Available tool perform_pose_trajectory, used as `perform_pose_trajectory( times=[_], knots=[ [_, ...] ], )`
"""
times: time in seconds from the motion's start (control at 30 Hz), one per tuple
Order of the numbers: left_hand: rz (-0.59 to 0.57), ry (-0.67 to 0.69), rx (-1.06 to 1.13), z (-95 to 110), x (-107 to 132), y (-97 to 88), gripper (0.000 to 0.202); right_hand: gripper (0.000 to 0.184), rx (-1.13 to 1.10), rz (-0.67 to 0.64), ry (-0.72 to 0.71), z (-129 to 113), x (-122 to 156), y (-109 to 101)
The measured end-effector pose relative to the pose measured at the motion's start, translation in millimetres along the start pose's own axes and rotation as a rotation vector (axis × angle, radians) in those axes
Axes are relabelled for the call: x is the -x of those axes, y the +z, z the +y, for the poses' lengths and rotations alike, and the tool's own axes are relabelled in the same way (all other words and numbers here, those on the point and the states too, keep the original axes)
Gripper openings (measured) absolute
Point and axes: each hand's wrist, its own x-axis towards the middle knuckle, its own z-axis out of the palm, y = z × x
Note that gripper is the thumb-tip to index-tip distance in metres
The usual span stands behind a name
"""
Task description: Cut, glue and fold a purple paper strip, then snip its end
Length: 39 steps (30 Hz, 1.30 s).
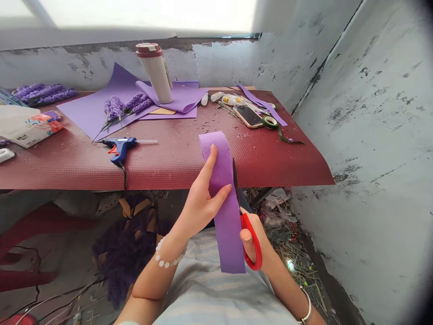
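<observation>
Purple felt strip (pixel 226 230) upright above near edge of dark red bench (pixel 284 167); left hand (pixel 198 203) pinching it between thumb and fingers; right hand (pixel 257 232) gripping red-handled scissors (pixel 253 250), blades at strip's edge; taut felt favours clean cut.

Nothing can be read; the printing on the carton (pixel 32 131) at left is too small.

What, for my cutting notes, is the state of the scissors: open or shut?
Cannot tell: one dark blade shows beside the purple strip; the other is hidden.
</observation>
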Motion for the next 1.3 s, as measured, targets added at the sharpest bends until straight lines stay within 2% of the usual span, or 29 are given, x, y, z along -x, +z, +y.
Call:
perform_pose_trajectory(
  times=[0.67,0.9,1.3],
  knots=[
    [-0.003,-0.030,0.006,2.4,6.5,5.0,0.085,0.085,-0.047,0.019,0.025,-6.5,2.2,4.7],
    [0.023,-0.053,0.032,3.1,8.2,9.8,0.085,0.087,0.060,0.069,-0.023,-4.9,4.3,5.9],
    [0.033,-0.055,0.029,4.8,8.8,8.5,0.084,0.083,0.119,0.122,0.017,-2.4,4.9,8.2]
  ],
)
